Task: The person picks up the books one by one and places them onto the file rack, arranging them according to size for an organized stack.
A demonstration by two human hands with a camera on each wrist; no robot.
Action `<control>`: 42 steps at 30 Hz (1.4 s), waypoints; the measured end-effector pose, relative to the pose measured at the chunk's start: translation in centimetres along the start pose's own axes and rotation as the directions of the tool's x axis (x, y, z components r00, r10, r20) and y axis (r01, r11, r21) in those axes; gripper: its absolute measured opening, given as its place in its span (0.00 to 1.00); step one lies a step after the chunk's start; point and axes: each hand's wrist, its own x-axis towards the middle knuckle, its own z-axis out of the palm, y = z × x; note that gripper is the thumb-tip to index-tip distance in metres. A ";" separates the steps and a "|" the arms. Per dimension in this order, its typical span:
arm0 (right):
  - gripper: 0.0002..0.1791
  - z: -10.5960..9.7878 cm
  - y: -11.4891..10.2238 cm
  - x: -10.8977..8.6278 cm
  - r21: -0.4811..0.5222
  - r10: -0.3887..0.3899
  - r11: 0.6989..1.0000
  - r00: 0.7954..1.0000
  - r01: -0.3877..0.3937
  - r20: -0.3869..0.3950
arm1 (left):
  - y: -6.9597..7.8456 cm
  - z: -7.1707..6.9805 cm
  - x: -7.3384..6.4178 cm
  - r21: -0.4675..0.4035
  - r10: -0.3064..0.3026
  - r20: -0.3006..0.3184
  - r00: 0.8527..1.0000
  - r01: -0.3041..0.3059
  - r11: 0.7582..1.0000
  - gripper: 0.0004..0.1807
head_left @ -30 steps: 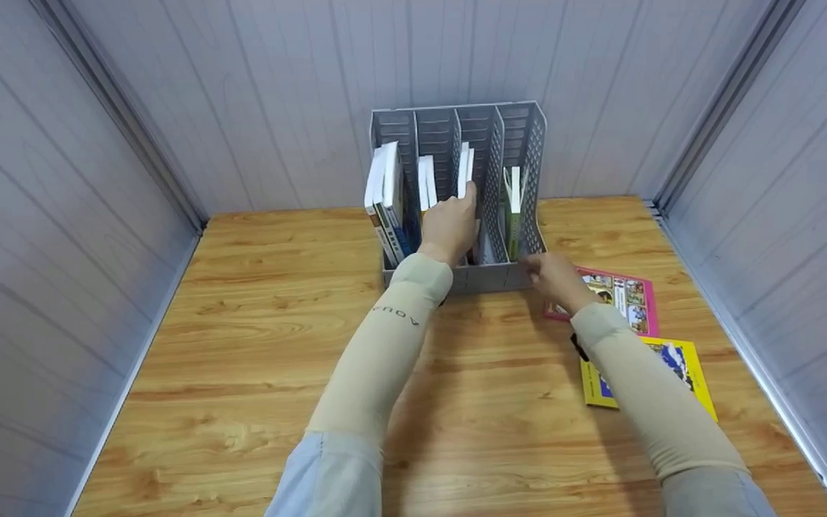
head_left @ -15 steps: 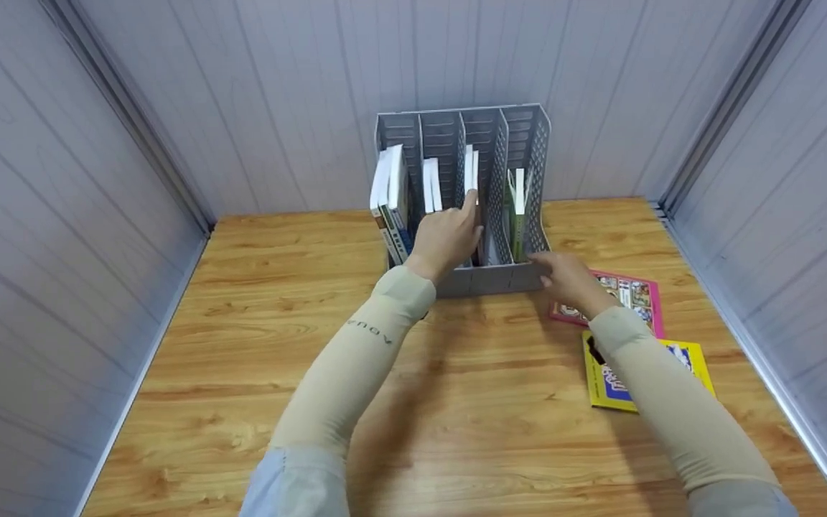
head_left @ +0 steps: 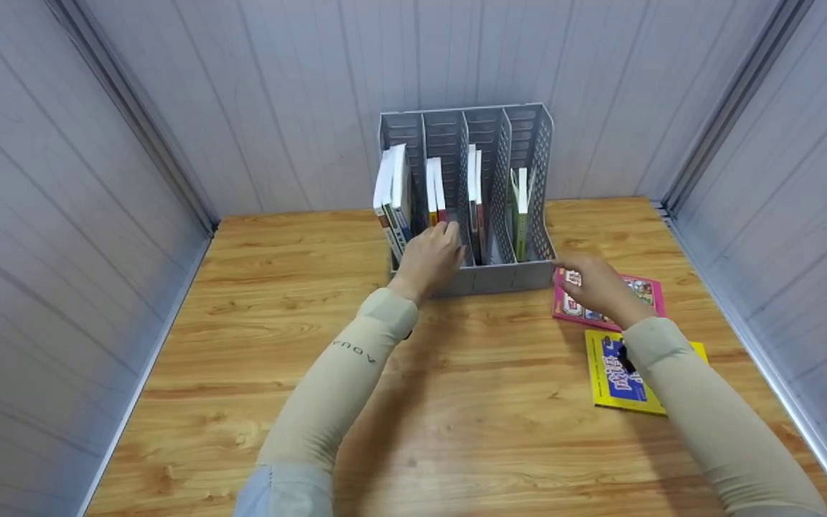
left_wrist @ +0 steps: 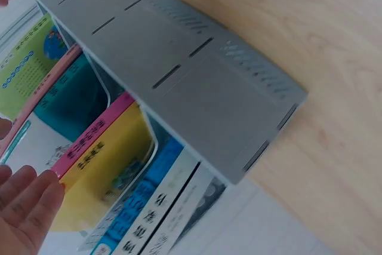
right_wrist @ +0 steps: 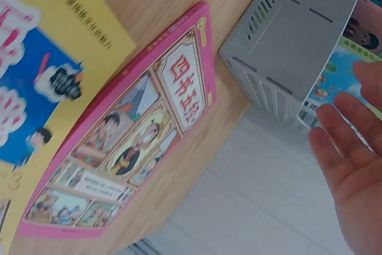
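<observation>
A grey four-slot book rack (head_left: 494, 281) stands against the back wall with upright books in its slots. My left hand (head_left: 429, 260) is in front of the second slot, fingers loosely bent. The left wrist view shows its fingertips right at a pink-spined book (left_wrist: 95, 132) and a yellow book (left_wrist: 110, 168). By the rack's front right corner is my right hand (head_left: 596, 289), its fingers relaxed and holding nothing. Under it, a pink-edged comic book (right_wrist: 143, 141) lies flat on the table. Nearer to me lies a yellow book (head_left: 622, 393), partly hidden by the right sleeve.
White-topped books (head_left: 393, 188) lean in the leftmost slot. A green-spined book (head_left: 521, 222) stands in the rightmost slot, and thin books (head_left: 476, 187) fill part of the third. Panel walls close off the wooden table (head_left: 255, 359) at the back and both sides.
My left hand has left the books in the third slot and moved left and down to the second. My right hand has drawn away slightly to the right from the rack's corner.
</observation>
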 end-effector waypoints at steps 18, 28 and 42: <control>0.28 -0.9 3.4 -3.6 -0.072 0.162 0.986 0.972 -0.152 0.170 | 0.5 5.0 -2.1 -0.082 0.044 0.274 0.961 -0.022 0.996 0.11; 0.29 -0.2 4.8 -5.6 -0.174 0.314 0.947 0.885 -0.269 0.343 | 0.3 6.4 -2.0 -0.055 0.003 0.336 0.942 0.016 0.998 0.16; 0.58 0.8 2.5 -7.2 -0.334 0.363 0.919 0.776 -0.208 0.516 | 0.6 6.7 -1.8 -0.012 -0.042 0.322 0.946 0.048 0.999 0.14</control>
